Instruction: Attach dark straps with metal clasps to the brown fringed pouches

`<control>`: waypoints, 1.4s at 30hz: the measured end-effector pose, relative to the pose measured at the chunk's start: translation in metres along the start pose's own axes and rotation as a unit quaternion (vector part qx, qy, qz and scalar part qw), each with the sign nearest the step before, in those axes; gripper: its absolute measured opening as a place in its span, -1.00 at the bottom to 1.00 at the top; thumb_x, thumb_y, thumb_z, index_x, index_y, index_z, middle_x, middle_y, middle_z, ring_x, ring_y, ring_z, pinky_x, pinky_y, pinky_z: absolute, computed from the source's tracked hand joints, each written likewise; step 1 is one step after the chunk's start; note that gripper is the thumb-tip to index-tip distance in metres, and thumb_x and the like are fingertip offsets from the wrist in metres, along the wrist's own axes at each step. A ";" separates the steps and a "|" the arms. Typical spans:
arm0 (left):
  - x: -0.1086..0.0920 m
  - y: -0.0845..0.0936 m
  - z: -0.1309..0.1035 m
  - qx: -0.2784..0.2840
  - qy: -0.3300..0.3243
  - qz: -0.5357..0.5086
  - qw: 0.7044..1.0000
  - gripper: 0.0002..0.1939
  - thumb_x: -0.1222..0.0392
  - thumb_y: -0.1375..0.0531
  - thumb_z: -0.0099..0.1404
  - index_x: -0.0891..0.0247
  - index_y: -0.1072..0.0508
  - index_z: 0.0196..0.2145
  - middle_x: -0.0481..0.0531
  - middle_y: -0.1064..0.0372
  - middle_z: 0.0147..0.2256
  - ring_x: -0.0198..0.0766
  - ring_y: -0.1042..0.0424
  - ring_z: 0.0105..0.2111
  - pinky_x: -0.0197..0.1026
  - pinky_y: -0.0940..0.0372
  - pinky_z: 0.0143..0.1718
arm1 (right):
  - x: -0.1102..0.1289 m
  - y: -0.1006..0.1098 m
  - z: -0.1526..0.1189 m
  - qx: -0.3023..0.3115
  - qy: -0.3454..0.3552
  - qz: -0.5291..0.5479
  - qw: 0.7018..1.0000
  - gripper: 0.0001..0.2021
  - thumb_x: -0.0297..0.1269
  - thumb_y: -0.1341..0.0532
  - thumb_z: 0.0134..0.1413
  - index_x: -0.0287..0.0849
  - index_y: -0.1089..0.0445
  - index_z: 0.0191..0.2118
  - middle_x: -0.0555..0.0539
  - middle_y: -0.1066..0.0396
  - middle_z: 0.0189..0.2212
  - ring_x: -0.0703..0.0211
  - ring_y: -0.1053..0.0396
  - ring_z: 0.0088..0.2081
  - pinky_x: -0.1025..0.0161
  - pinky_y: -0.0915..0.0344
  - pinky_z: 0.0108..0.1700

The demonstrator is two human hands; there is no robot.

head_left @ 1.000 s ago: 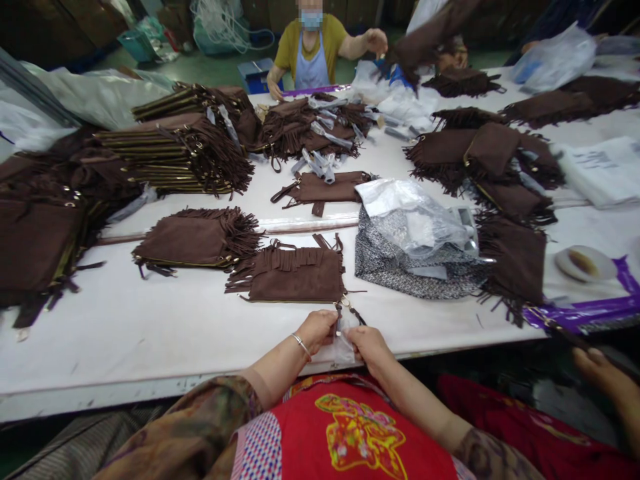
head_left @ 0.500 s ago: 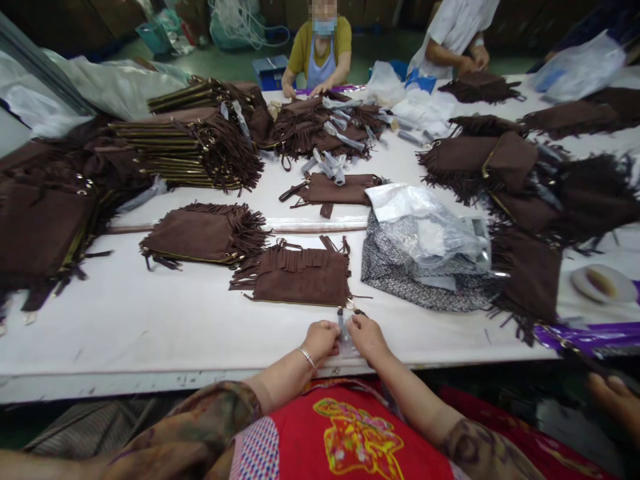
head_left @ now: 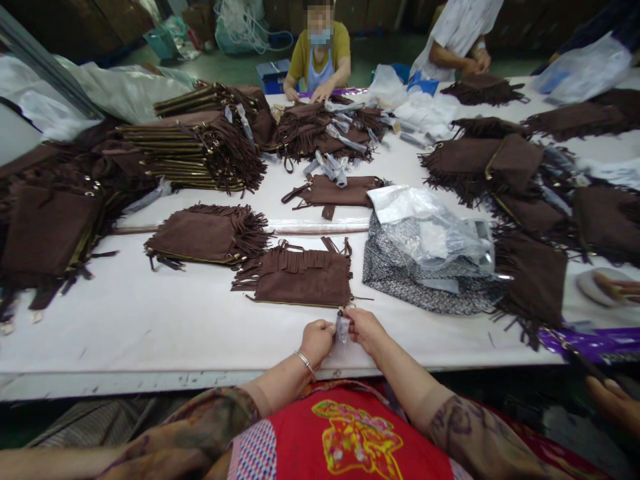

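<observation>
A brown fringed pouch [head_left: 304, 279] lies flat near the table's front edge, its fringe up and to the left. At its lower right corner a small clear plastic wrap [head_left: 343, 329] hangs around a dark strap end. My left hand [head_left: 318, 340], with a bracelet at the wrist, pinches the wrap from the left. My right hand [head_left: 366, 328] is closed at the strap end and wrap from the right, close to the metal clasp. Both hands' fingertips nearly meet.
Brown pouches [head_left: 197, 233] lie left, with a tall stack [head_left: 185, 153] behind. Plastic bags rest on grey tweed cloth [head_left: 395, 273] at right. A purple strip [head_left: 590, 341] lies far right, near another person's hands. Two people [head_left: 320, 60] work across the table [head_left: 125, 320].
My right hand has moved up slightly towards the clasp, and more of the wrap shows between my hands. At far right another person's hand has appeared over the tape roll.
</observation>
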State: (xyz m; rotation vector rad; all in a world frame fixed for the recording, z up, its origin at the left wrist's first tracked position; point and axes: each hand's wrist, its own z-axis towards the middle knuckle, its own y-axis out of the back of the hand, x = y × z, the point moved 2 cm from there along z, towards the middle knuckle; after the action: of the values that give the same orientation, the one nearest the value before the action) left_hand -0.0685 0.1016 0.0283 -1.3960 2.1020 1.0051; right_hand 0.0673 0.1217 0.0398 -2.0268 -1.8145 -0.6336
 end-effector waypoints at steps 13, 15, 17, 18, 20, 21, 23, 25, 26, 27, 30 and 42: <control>-0.017 0.008 0.005 -0.061 -0.067 0.063 0.994 -0.84 0.24 -0.13 0.19 0.27 -0.50 -0.47 0.08 -0.48 -0.46 -0.24 -0.40 -0.42 -0.24 -0.18 -0.33 | 0.000 0.003 -0.005 0.037 0.053 -0.020 0.998 -0.57 0.12 -0.20 -0.05 -0.22 -0.38 -0.33 -0.04 -0.43 -0.43 0.33 -0.31 -0.47 0.44 -0.10 -0.52; -0.019 0.006 0.003 -0.062 -0.080 0.066 0.993 -0.85 0.24 -0.13 0.19 0.26 -0.49 -0.47 0.07 -0.48 -0.44 -0.24 -0.40 -0.41 -0.25 -0.18 -0.31 | -0.002 0.004 -0.006 0.048 0.071 -0.013 0.996 -0.60 0.07 -0.23 -0.08 -0.22 -0.39 -0.34 -0.01 -0.41 -0.48 0.33 -0.29 -0.48 0.43 -0.11 -0.52; -0.019 0.005 0.000 -0.059 -0.088 0.064 0.992 -0.86 0.25 -0.14 0.18 0.26 -0.48 -0.47 0.06 -0.48 -0.45 -0.26 -0.40 -0.40 -0.26 -0.19 -0.31 | -0.005 0.004 -0.006 0.034 0.077 -0.011 0.996 -0.69 -0.07 -0.26 -0.12 -0.22 -0.41 -0.32 0.02 -0.40 -0.51 0.34 -0.26 -0.52 0.43 -0.11 -0.54; -0.019 0.005 -0.001 -0.057 -0.088 0.062 0.993 -0.87 0.26 -0.14 0.17 0.26 -0.48 -0.47 0.05 -0.48 -0.45 -0.26 -0.40 -0.41 -0.27 -0.19 -0.31 | -0.007 0.004 -0.006 0.019 0.077 -0.013 0.997 -0.73 -0.17 -0.26 -0.14 -0.22 -0.42 -0.30 0.04 -0.39 -0.53 0.35 -0.24 -0.54 0.43 -0.10 -0.56; -0.016 0.004 -0.003 -0.058 -0.081 0.056 0.993 -0.88 0.26 -0.15 0.15 0.26 -0.49 -0.47 0.03 -0.48 -0.46 -0.27 -0.40 -0.42 -0.28 -0.20 -0.33 | -0.011 0.005 -0.005 -0.011 0.075 -0.018 0.997 -0.77 -0.31 -0.24 -0.17 -0.23 -0.42 -0.29 0.05 -0.37 -0.55 0.37 -0.21 -0.59 0.42 -0.07 -0.59; -0.014 0.005 -0.004 -0.061 -0.073 0.053 0.994 -0.88 0.26 -0.15 0.15 0.26 -0.49 -0.46 0.03 -0.48 -0.46 -0.27 -0.41 -0.42 -0.28 -0.20 -0.34 | -0.012 0.005 -0.004 -0.022 0.073 -0.021 0.997 -0.78 -0.35 -0.22 -0.18 -0.24 -0.42 -0.30 0.06 -0.36 -0.57 0.37 -0.20 -0.61 0.42 -0.06 -0.60; -0.009 0.007 -0.005 -0.073 -0.055 0.046 0.995 -0.87 0.25 -0.14 0.14 0.26 -0.50 -0.46 0.04 -0.49 -0.45 -0.26 -0.41 -0.41 -0.28 -0.21 -0.34 | -0.015 0.004 -0.003 -0.034 0.068 -0.029 0.997 -0.80 -0.40 -0.20 -0.20 -0.25 -0.42 -0.32 0.05 -0.35 -0.62 0.35 -0.21 -0.63 0.41 -0.04 -0.62; -0.005 0.010 -0.005 -0.088 -0.041 0.042 0.994 -0.85 0.23 -0.13 0.15 0.26 -0.49 -0.47 0.05 -0.50 -0.44 -0.23 -0.42 -0.39 -0.26 -0.21 -0.34 | -0.015 0.004 -0.003 -0.038 0.063 -0.035 0.997 -0.76 -0.42 -0.19 -0.19 -0.25 -0.41 -0.27 0.04 -0.35 -0.63 0.34 -0.25 -0.62 0.42 -0.04 -0.63; -0.004 0.011 -0.005 -0.095 -0.036 0.041 0.994 -0.85 0.22 -0.13 0.15 0.26 -0.49 -0.47 0.06 -0.50 -0.44 -0.22 -0.42 -0.38 -0.26 -0.21 -0.33 | -0.014 0.003 -0.004 -0.038 0.062 -0.038 0.997 -0.74 -0.41 -0.19 -0.18 -0.24 -0.40 -0.25 0.03 -0.37 -0.61 0.33 -0.27 -0.61 0.42 -0.05 -0.63; -0.003 0.012 -0.004 -0.101 -0.033 0.039 0.994 -0.84 0.21 -0.12 0.15 0.27 -0.49 -0.47 0.07 -0.50 -0.43 -0.21 -0.42 -0.37 -0.25 -0.21 -0.32 | -0.013 0.003 -0.004 -0.038 0.061 -0.040 0.997 -0.75 -0.39 -0.19 -0.16 -0.23 -0.40 -0.24 0.02 -0.39 -0.58 0.33 -0.28 -0.61 0.43 -0.05 -0.63; -0.006 0.012 -0.001 -0.107 -0.035 0.030 0.993 -0.84 0.20 -0.12 0.16 0.26 -0.47 -0.46 0.06 -0.50 -0.42 -0.22 -0.43 -0.36 -0.25 -0.22 -0.29 | -0.008 0.001 -0.004 -0.039 0.064 -0.051 0.996 -0.84 -0.25 -0.20 -0.09 -0.23 -0.39 -0.36 0.00 -0.38 -0.56 0.36 -0.24 -0.63 0.43 -0.01 -0.66; -0.016 0.004 0.007 -0.067 -0.003 -0.047 0.997 -0.87 0.20 -0.17 0.14 0.26 -0.47 -0.48 0.01 -0.46 -0.50 -0.27 -0.39 -0.44 -0.31 -0.18 -0.43 | -0.008 0.006 0.001 -0.043 0.137 -0.106 0.984 -0.83 -0.23 -0.20 -0.09 -0.23 -0.43 -0.40 0.13 -0.19 -0.73 0.40 -0.05 -0.71 0.42 0.06 -0.65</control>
State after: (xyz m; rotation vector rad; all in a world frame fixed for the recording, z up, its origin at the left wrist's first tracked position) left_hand -0.0656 0.1179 0.0360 -1.5391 1.9752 1.1296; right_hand 0.0723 0.1151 0.0348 -1.7088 -1.8749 -1.0140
